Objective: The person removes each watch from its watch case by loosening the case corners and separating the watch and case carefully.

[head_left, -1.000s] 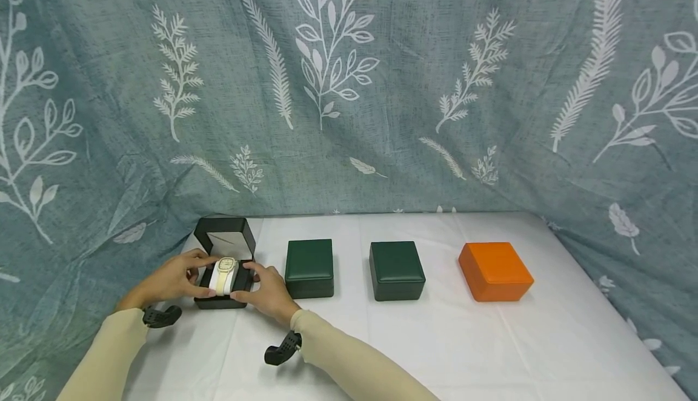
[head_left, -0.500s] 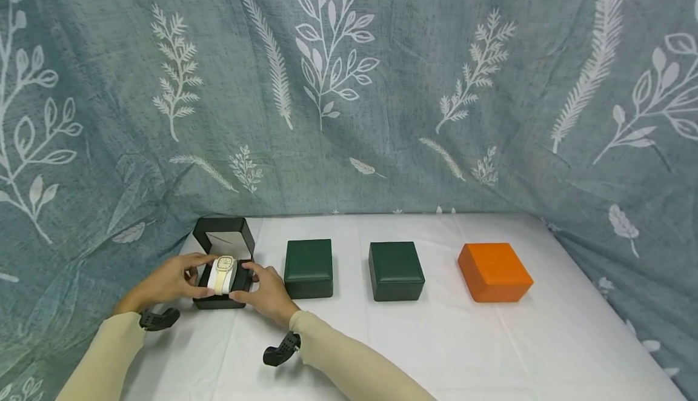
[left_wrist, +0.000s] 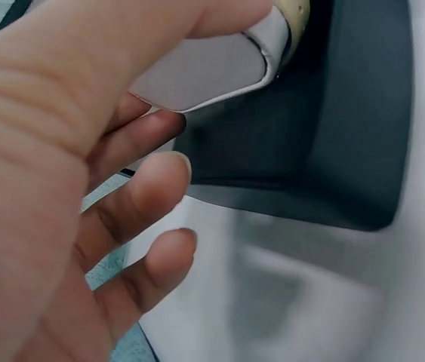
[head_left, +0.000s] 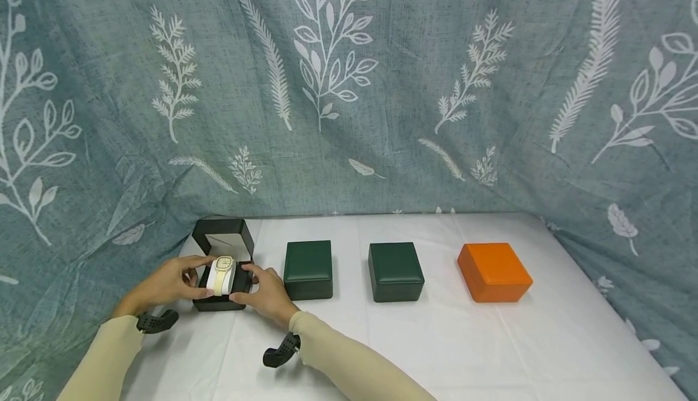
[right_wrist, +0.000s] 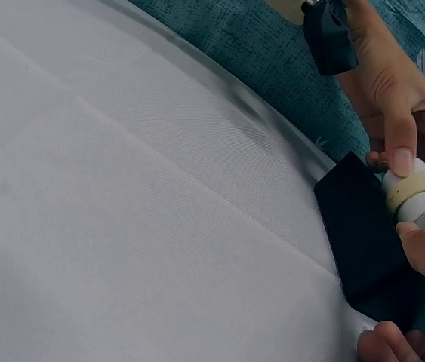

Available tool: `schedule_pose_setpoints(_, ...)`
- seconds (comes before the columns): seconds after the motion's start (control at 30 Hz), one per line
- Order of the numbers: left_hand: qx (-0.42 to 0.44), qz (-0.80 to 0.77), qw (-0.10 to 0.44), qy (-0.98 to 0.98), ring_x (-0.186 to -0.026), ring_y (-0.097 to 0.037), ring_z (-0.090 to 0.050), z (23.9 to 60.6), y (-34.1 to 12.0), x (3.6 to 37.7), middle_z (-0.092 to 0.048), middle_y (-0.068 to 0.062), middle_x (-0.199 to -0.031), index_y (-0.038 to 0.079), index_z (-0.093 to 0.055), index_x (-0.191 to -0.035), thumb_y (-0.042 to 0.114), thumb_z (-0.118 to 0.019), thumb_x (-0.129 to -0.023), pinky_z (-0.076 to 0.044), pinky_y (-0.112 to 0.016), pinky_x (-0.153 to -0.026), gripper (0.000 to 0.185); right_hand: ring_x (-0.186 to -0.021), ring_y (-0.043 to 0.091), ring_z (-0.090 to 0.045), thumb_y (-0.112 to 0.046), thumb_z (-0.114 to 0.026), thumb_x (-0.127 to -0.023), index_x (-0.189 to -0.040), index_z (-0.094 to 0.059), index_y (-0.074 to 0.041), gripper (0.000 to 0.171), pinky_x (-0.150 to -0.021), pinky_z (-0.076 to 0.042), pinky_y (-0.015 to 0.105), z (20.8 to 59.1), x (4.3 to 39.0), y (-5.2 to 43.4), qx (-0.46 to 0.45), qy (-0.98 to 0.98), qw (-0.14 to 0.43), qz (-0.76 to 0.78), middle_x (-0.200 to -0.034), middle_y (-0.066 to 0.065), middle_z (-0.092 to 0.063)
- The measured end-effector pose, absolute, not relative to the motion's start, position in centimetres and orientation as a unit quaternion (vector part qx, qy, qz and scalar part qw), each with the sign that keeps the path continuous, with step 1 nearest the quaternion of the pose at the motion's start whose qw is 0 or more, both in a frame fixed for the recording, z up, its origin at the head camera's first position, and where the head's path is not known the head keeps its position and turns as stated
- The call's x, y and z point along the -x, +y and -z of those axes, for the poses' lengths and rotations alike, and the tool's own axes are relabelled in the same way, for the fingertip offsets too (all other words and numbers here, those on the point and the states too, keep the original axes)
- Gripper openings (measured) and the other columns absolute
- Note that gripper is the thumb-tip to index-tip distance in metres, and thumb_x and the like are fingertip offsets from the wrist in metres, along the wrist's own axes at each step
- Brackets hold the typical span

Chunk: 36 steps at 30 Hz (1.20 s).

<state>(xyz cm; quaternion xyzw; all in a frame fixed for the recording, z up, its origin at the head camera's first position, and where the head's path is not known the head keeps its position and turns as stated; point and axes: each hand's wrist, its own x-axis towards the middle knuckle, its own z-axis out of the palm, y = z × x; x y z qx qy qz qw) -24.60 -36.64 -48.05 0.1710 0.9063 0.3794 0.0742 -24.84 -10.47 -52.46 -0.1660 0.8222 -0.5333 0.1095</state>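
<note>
A cream-strapped watch (head_left: 223, 264) with a squarish gold-rimmed face is wrapped around a white cushion (head_left: 231, 278). It lies over the base of a black watch box (head_left: 218, 305), whose lid stands raised behind. My left hand (head_left: 169, 283) grips the cushion's left end between thumb and forefinger. In the left wrist view its other fingers (left_wrist: 168, 260) stick out loosely beside the box. From the other side my right hand (head_left: 269, 295) holds the cushion, its thumb (right_wrist: 420, 243) on the cushion's end in the right wrist view. How deep the cushion sits is partly hidden.
Two closed dark green boxes (head_left: 308, 261) (head_left: 396, 263) stand in a row to the right on the white tablecloth (head_left: 436, 352). Farther right is a closed orange box (head_left: 488, 260). A leaf-patterned blue-green curtain (head_left: 349, 86) hangs behind the table.
</note>
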Motion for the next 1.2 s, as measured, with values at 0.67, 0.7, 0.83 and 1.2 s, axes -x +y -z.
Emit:
schedule_pose_setpoints(0.67, -0.181, -0.434, 0.086, 0.879, -0.067, -0.012, -0.054, 47.8, -36.3, 23.5, -0.059, -0.011, -0.083, -0.009, -0.048, -0.147, 0.019, -0.085, -0.087, -0.048, -0.029, -0.056, 0.076, -0.089, 0.007, -0.053, -0.038, -0.094, -0.076, -0.142, -0.059, -0.020, 0.077, -0.074, -0.046, 0.023, 50.9, 23.8, -10.5, 0.201, 0.838, 0.050, 0.505, -0.106, 0.003, -0.060)
schedule_pose_setpoints(0.7, -0.181, -0.438, 0.088, 0.876, -0.067, -0.013, -0.054, 47.8, -36.3, 23.5, -0.059, -0.011, -0.083, -0.010, -0.048, -0.148, 0.019, -0.085, -0.087, -0.048, -0.029, -0.056, 0.076, -0.093, 0.007, -0.053, -0.038, -0.094, -0.075, -0.144, -0.057, -0.021, 0.080, -0.076, -0.047, 0.023, 50.6, 23.7, -10.6, 0.210, 0.838, 0.050, 0.501, -0.109, 0.002, -0.059)
schedule_pose_setpoints(0.83, -0.180, -0.444, 0.092, 0.873, -0.068, -0.014, -0.054, 47.5, -36.3, 23.5, -0.059, -0.009, -0.083, -0.008, -0.047, -0.149, 0.020, -0.085, -0.088, -0.048, -0.030, -0.057, 0.077, -0.105, 0.009, -0.054, -0.042, -0.094, -0.074, -0.151, -0.048, -0.023, 0.092, -0.083, -0.048, 0.024, 49.7, 23.6, -10.9, 0.234, 0.839, 0.059, 0.488, -0.120, 0.005, -0.058)
schedule_pose_setpoints(1.2, -0.225, -0.452, 0.100, 0.857, -0.070, -0.013, -0.056, 47.3, -35.9, 23.4, -0.060, -0.009, -0.085, -0.002, -0.052, -0.147, 0.017, -0.083, -0.090, -0.051, -0.032, -0.060, 0.068, -0.066, 0.013, -0.067, -0.030, -0.093, -0.079, -0.161, -0.033, -0.027, 0.101, -0.064, -0.060, 0.040, 49.5, 23.8, -10.8, 0.271, 0.746, 0.139, 0.592, -0.116, -0.005, -0.056)
